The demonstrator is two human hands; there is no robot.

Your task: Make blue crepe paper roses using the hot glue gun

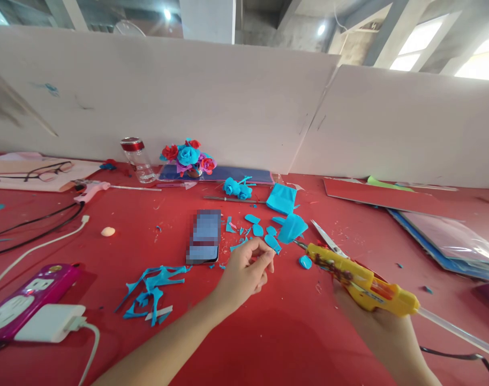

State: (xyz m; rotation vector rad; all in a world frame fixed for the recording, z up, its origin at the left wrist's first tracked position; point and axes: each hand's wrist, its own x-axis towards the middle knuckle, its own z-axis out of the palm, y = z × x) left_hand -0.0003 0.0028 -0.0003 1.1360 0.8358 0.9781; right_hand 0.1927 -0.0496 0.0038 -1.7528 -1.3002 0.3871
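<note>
Red table [268,332]: one phone [205,236], two hands, one glue gun [360,281].
Left hand [244,273] fingers curled together, tips at one blue petal [273,244] (grip unclear); right hand [384,327] clamped round the yellow glue gun, nozzle near petal; one pair of scissors [328,238] behind.

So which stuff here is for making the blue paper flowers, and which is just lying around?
In use:
left hand pinching a blue paper petal; right hand gripping the yellow glue gun; loose blue petals; scissors; folded blue paper; finished blue roses.

Lying about:
phone; glasses; clear bottle; power strip; white charger; blue offcuts.
</note>
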